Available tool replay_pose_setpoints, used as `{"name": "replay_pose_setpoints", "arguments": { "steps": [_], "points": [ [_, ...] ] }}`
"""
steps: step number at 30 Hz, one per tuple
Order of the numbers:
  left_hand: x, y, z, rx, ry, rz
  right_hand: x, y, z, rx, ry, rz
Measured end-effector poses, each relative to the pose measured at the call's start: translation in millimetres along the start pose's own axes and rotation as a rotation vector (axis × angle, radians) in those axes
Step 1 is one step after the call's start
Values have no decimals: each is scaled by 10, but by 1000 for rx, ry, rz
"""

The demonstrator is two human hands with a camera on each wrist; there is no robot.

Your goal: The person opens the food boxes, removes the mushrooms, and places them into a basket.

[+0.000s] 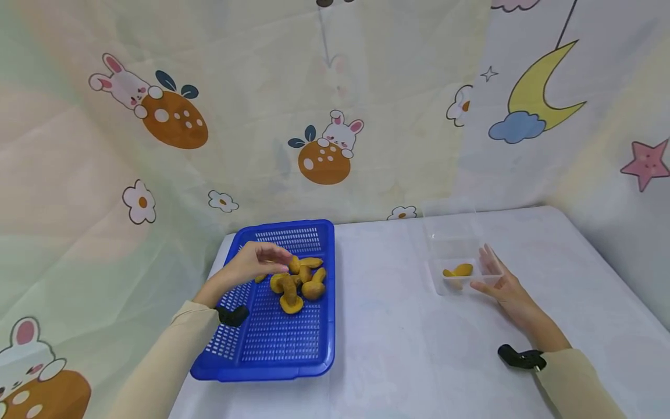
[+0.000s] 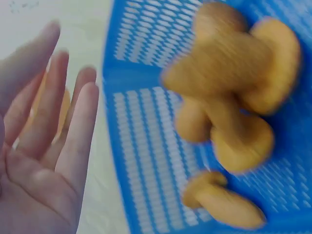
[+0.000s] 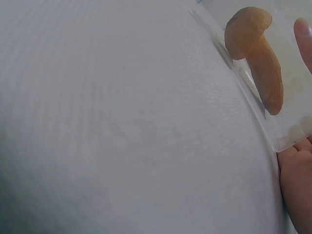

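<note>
In the head view my left hand hovers over a blue plastic basket, beside a pile of brown-yellow mushrooms. The left wrist view shows its palm and loosely extended fingers holding nothing, with the mushrooms to one side. On the right, an open-lidded clear plastic box has one mushroom lying in it. My right hand rests against the box's right side, fingers straight, thumb at the near corner. That mushroom shows its cap and stem in the right wrist view.
A white-covered table lies under the basket and the box, with a stretch of cloth between them. A printed fabric backdrop rises behind and at both sides. Black wrist straps sit at the sleeves.
</note>
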State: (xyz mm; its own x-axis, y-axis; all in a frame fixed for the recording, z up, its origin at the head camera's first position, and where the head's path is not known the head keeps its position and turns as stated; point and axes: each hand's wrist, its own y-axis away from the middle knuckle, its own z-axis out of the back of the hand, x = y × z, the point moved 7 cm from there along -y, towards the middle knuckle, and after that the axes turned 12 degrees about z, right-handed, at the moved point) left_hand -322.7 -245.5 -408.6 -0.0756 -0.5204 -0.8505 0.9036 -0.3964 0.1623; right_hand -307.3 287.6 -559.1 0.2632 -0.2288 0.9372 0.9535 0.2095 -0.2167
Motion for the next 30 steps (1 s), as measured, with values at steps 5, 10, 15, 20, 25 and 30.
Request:
{"name": "replay_pose_setpoints", "arguments": {
  "steps": [5, 10, 15, 20, 25, 30],
  "points": [
    [-330, -235, -105, -81, -10, 18, -3, 17, 21, -3, -6, -1],
    [-723, -498, -376, -60, 83, -7, 6, 20, 23, -3, -28, 2],
    [-1045, -741, -721, -22, 149, -35, 22, 23, 21, -1, -38, 12],
    [-1303, -987, -1102, 31, 132, -108, 20, 27, 22, -5, -52, 21],
    [-1412, -1233, -1465, 64, 168, -128, 21, 22, 14, -6, -45, 24],
    [-1461, -1477, -1808, 54, 199, -101, 23, 33, 32, -17, -36, -2]
  ]
}}
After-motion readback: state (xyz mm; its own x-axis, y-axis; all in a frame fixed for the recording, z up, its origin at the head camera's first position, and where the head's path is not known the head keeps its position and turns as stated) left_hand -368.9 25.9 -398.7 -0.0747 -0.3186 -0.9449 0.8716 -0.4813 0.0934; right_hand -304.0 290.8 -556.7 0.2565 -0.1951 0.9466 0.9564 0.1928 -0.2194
